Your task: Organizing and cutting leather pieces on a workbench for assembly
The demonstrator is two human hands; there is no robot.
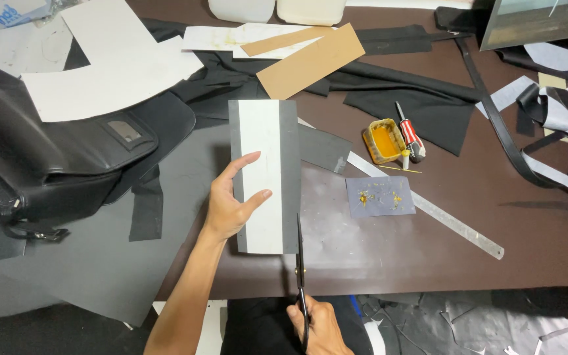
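We see dark grey rectangular sheet [263,176] with broad white strip down its middle, held upright-long, lifted off tabletop [494,250], left of steel ruler [428,209]. We see black scissors [300,276] just below ruler's left end, blades vertical, tips at sheet's lower right edge.

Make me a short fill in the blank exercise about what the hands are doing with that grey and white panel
1. The left hand holds a grey panel with a ____ strip down its middle.
2. The right hand holds black ____ at the panel's lower right edge.
3. The small yellow glue pot sits beside a red-handled ____.
4. A long metal ____ lies slantwise on the brown table.

Missing words: white; scissors; screwdriver; ruler
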